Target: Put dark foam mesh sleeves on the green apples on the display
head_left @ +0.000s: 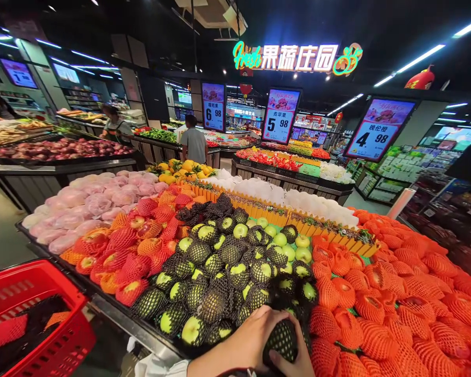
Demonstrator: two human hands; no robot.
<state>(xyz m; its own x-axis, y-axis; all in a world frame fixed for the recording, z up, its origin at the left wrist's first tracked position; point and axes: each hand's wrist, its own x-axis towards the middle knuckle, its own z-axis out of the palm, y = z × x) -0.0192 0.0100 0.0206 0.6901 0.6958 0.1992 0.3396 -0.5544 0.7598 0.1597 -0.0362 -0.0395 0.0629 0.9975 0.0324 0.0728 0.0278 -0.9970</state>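
My left hand [251, 340] reaches in from the bottom edge and is closed round a green apple in a black foam net [281, 339]. Fingers lie over the top of the apple and the thumb presses on its near side. The apple sits at the front of a heap of green apples in black nets [227, 262]. Right of the hand lies a wide bank of fruit in orange nets [380, 303]. My right hand is out of sight.
A red shopping basket [68, 335] with dark and orange contents sits at the lower left. Red-netted apples [133, 251] and pink-wrapped fruit [90, 201] fill the stand's left side. Two people [193, 144] stand by far stands. Price boards [281, 116] hang overhead.
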